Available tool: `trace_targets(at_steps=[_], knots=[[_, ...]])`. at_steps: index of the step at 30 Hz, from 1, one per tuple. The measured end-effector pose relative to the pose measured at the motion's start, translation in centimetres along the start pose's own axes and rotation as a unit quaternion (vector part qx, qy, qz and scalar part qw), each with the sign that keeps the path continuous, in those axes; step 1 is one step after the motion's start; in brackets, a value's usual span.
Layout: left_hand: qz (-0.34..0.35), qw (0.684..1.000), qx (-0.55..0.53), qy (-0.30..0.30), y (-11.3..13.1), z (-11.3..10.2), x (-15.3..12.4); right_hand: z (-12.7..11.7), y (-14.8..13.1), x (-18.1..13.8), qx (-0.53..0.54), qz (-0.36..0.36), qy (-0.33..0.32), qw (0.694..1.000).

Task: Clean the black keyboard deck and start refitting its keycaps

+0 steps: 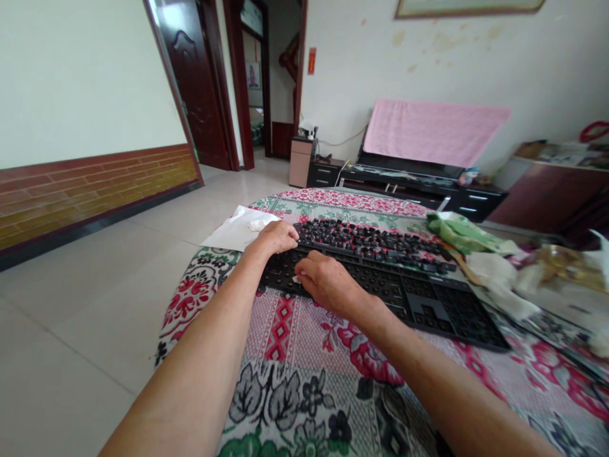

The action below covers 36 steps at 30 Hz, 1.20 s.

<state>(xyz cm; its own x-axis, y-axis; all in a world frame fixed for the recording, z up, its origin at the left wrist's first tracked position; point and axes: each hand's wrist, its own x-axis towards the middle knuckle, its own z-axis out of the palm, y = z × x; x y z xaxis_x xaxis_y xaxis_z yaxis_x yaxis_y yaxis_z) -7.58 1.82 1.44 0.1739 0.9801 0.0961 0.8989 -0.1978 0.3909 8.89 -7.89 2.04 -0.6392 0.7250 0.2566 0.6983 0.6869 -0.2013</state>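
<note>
A black keyboard [380, 282] with its keycaps off lies at a slant on the patterned cloth, its bare key sockets facing up. At its upper left corner, my left hand [280, 237] is closed, fingers curled against the frame's edge. My right hand [323, 279] is over the left part of the keyboard, thumb and fingers pinched on a small white piece of tissue [297, 279] that touches the sockets. Loose black keycaps [375, 241] are heaped along the keyboard's far side. The fingertips of my left hand are partly hidden.
A white sheet of paper [228, 231] with a crumpled tissue [258, 225] lies beyond my left hand. To the right are a green packet [469, 235], white crumpled tissues [499, 279] and plastic bags [566, 285]. The table's left edge drops to a tiled floor [85, 304].
</note>
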Motion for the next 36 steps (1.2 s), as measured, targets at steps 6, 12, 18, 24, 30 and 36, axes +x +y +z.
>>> trace_targets(at_steps=[6,12,18,24,30,36], knots=[[0.005,1.0,0.009,-0.006,0.1,-0.2,-0.2,0.2,-1.1,1.2,-0.065,-0.005,-0.032,0.997],[-0.004,1.0,0.0,-0.012,0.4,-0.4,-0.3,-1.2,-0.2,-0.2,-0.083,0.017,-0.053,0.995],[-0.011,1.0,-0.008,-0.011,0.6,-0.5,-0.5,-1.7,0.6,-1.4,-0.069,0.012,-0.079,0.994],[-0.008,1.0,-0.01,-0.015,0.6,-0.5,-0.6,-3.6,3.1,-3.1,-0.014,0.036,-0.021,0.999],[0.0,1.0,0.002,-0.02,0.5,-0.5,-0.5,-3.6,4.4,-4.6,0.002,0.03,-0.002,1.0],[-0.01,1.0,0.005,-0.015,0.3,-0.4,-0.3,-2.3,2.2,-4.3,-0.051,0.031,-0.067,0.996]])
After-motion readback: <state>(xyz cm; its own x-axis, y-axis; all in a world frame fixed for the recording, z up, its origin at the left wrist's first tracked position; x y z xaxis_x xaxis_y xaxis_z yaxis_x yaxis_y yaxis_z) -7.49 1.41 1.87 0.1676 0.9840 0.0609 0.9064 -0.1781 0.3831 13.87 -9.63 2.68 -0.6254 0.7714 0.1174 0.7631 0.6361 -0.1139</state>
